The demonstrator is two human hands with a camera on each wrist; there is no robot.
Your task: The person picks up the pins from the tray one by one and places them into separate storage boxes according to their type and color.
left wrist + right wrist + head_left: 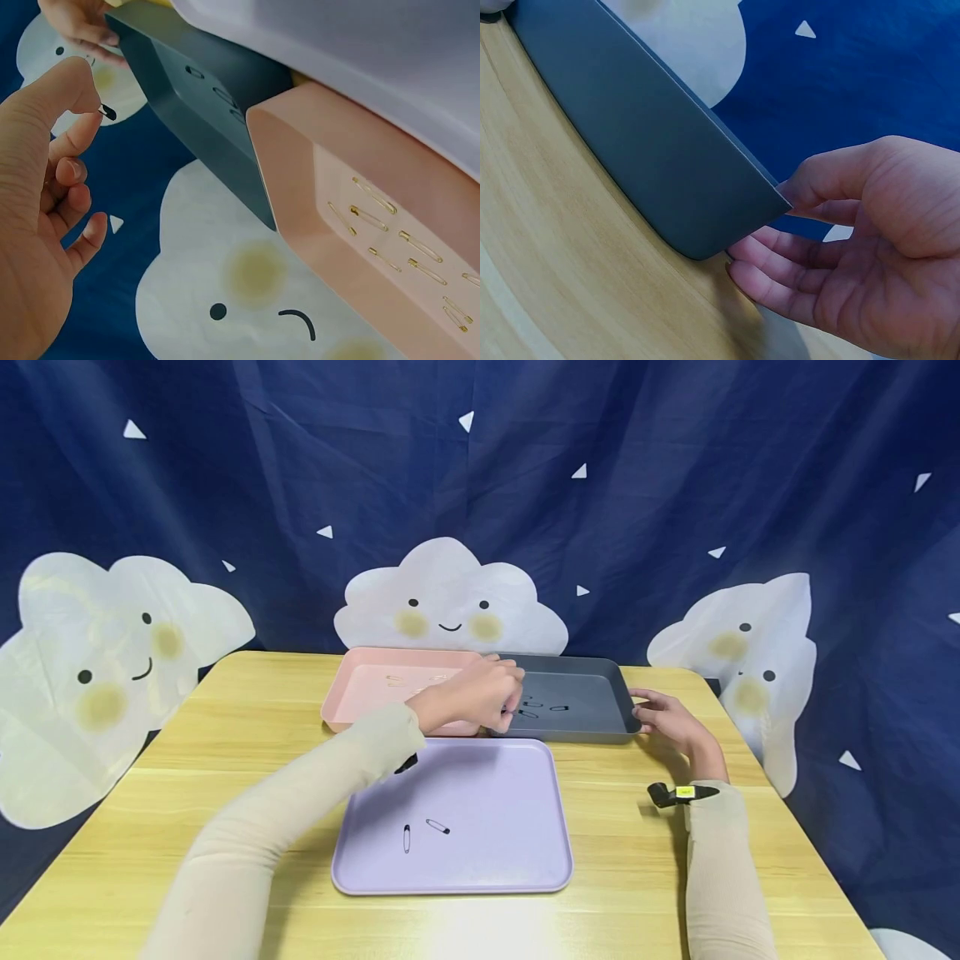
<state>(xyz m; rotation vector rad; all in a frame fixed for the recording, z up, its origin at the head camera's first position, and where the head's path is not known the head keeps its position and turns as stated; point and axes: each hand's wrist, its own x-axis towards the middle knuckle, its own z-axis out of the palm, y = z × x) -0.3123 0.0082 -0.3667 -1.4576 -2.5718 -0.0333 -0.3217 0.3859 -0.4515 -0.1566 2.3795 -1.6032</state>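
My left hand (491, 689) is above the left end of a dark grey tray (577, 681). In the left wrist view its thumb and index finger pinch a black safety pin (109, 112), mostly hidden by the fingers. Several black safety pins (558, 708) lie in the grey tray. At that tray's right end, my right hand (671, 718) holds the corner, with the thumb at the rim and fingers against the wall below. Two more black safety pins, one upright in view (407, 839) and one slanted (438, 827), lie on a lavender tray (495, 843).
A pink tray (348, 693) stands left of the grey one, with several gold safety pins (425, 271) in it. The lavender tray lies in front of both on a wooden table (622, 877). A dark blue curtain (405, 460) with white clouds hangs behind.
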